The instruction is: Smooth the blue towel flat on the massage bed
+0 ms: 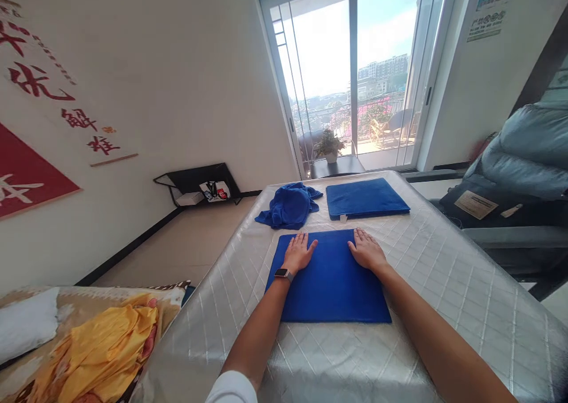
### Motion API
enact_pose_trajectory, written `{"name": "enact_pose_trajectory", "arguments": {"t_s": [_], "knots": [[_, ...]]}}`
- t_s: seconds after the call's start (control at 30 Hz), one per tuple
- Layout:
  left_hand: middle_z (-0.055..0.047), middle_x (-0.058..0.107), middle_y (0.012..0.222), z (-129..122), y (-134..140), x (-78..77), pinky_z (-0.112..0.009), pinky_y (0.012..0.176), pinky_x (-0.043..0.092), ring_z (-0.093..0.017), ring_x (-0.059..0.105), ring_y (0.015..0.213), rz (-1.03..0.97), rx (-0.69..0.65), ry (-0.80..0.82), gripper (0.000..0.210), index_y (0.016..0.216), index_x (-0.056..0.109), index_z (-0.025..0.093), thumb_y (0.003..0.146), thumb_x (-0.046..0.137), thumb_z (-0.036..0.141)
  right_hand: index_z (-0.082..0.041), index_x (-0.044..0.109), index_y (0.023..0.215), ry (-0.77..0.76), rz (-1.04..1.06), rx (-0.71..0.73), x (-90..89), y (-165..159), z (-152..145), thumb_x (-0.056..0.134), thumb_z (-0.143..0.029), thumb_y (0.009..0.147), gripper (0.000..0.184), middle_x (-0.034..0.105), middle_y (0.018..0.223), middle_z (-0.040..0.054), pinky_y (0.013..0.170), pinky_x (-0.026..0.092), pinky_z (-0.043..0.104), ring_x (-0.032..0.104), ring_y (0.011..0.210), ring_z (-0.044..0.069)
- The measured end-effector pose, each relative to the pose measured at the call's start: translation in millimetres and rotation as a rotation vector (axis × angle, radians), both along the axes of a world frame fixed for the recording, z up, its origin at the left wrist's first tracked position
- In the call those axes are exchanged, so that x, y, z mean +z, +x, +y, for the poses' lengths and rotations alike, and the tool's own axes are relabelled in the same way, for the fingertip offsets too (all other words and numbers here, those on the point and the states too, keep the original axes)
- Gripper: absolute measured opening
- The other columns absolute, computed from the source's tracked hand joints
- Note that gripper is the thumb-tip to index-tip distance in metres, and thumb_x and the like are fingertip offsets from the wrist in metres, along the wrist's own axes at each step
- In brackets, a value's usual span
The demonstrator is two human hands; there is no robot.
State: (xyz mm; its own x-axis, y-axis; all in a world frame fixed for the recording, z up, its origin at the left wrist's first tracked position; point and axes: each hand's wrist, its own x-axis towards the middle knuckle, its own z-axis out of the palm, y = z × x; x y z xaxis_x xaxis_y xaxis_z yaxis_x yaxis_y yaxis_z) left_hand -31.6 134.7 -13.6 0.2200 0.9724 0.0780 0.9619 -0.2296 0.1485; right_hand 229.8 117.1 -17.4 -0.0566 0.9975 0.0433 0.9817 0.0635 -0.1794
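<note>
Rectangular blue cloth [332,287] lies on a quilted silver tablecloth [465,290]. The left hand [298,252] (with a square-faced dark watch [283,273]) and right hand [367,250] rest flattened, unclenched, on the cloth.

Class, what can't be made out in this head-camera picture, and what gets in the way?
All in the head view:
Near flat blue cloth: the patches covered by the left hand and right hand.
Crumpled blue cloth: its underside, hidden by its own folds.
White sleeve: cut off by the bottom edge.
Card on the armchair: print too small to read.
</note>
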Motion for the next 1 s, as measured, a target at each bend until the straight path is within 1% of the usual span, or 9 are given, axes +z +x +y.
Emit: {"name": "enact_pose_trajectory", "arguments": {"t_s": [0.07, 0.13, 0.23, 0.43, 0.53, 0.7, 0.77, 0.9, 1.0], "knots": [[-0.014, 0.028, 0.161, -0.2, -25.0, 0.1, -0.043, 0.123, 0.016, -0.025, 0.020, 0.151, 0.005, 0.071, 0.003, 0.083, 0.154, 0.032, 0.011, 0.099, 0.006, 0.067, -0.002, 0.022, 0.157, -0.009, -0.005, -0.001, 0.3, 0.7, 0.4, 0.018, -0.047, 0.101, 0.072, 0.020, 0.164, 0.0138, 0.123, 0.012, 0.037, 0.017, 0.151, 0.022], [-0.015, 0.027, 0.161, -0.3, -42.9, -1.2, -0.043, 0.122, 0.017, -0.026, 0.021, 0.151, 0.000, 0.122, 0.012, 0.085, 0.154, 0.031, 0.009, 0.098, 0.006, 0.067, -0.003, 0.021, 0.157, -0.019, -0.009, -0.003, 0.6, 1.2, 1.1, 0.018, -0.047, 0.101, 0.072, 0.019, 0.165, 0.0132, 0.123, 0.013, 0.036, 0.016, 0.152, 0.022], [-0.017, 0.026, 0.161, 0.6, -54.7, -4.5, -0.041, 0.122, 0.018, -0.026, 0.022, 0.150, -0.020, 0.153, 0.023, 0.088, 0.154, 0.031, 0.006, 0.098, 0.006, 0.068, -0.003, 0.022, 0.157, -0.023, -0.012, -0.013, 1.7, 0.9, 1.0, 0.018, -0.047, 0.100, 0.072, 0.019, 0.165, 0.0125, 0.123, 0.012, 0.036, 0.017, 0.151, 0.022], [-0.018, 0.026, 0.161, 2.1, -53.1, -7.0, -0.040, 0.122, 0.017, -0.027, 0.022, 0.150, -0.033, 0.147, 0.028, 0.087, 0.153, 0.032, 0.004, 0.098, 0.009, 0.067, -0.004, 0.024, 0.157, -0.019, -0.043, -0.089, 6.8, -3.2, -2.9, 0.019, -0.048, 0.100, 0.073, 0.021, 0.165, 0.0118, 0.123, 0.014, 0.038, 0.020, 0.151, 0.023], [-0.018, 0.026, 0.161, 1.7, -53.4, -6.9, -0.039, 0.123, 0.016, -0.027, 0.021, 0.151, -0.041, 0.144, 0.028, 0.086, 0.153, 0.032, 0.004, 0.099, 0.009, 0.066, -0.004, 0.025, 0.156, -0.016, -0.058, -0.105, 6.6, -3.1, -4.3, 0.019, -0.049, 0.100, 0.073, 0.023, 0.164, 0.0123, 0.122, 0.015, 0.038, 0.022, 0.150, 0.023], [-0.018, 0.027, 0.161, 1.6, -54.0, -7.4, -0.041, 0.122, 0.017, -0.028, 0.021, 0.150, -0.060, 0.136, 0.035, 0.085, 0.153, 0.032, 0.005, 0.098, 0.010, 0.066, -0.006, 0.030, 0.155, 0.059, -0.079, -0.144, 5.7, -0.6, -7.3, 0.020, -0.044, 0.100, 0.068, 0.030, 0.162, 0.0124, 0.121, 0.018, 0.045, 0.025, 0.149, 0.026], [-0.018, 0.027, 0.161, 1.9, -53.7, -7.8, -0.042, 0.122, 0.017, -0.028, 0.021, 0.150, -0.065, 0.134, 0.038, 0.085, 0.153, 0.031, 0.006, 0.098, 0.010, 0.067, -0.007, 0.033, 0.154, 0.112, -0.089, -0.128, 7.4, -2.1, -8.9, 0.021, -0.042, 0.100, 0.065, 0.032, 0.161, 0.0127, 0.121, 0.017, 0.045, 0.025, 0.149, 0.026], [-0.018, 0.027, 0.161, 2.3, -53.0, -8.6, -0.042, 0.122, 0.017, -0.029, 0.021, 0.150, -0.065, 0.139, 0.045, 0.084, 0.153, 0.031, 0.006, 0.098, 0.010, 0.067, -0.009, 0.040, 0.151, 0.192, -0.072, -0.017, 11.1, -11.9, -9.7, 0.023, -0.039, 0.101, 0.061, 0.034, 0.160, 0.0114, 0.122, 0.014, 0.042, 0.024, 0.149, 0.024], [-0.018, 0.027, 0.161, 2.2, -52.9, -8.9, -0.041, 0.122, 0.017, -0.028, 0.021, 0.150, -0.060, 0.140, 0.043, 0.086, 0.153, 0.032, 0.005, 0.098, 0.010, 0.067, -0.011, 0.036, 0.153, 0.143, -0.038, 0.036, 10.0, -19.0, -6.4, 0.022, -0.043, 0.101, 0.063, 0.030, 0.162, 0.0093, 0.122, 0.014, 0.040, 0.020, 0.150, 0.022]]}}
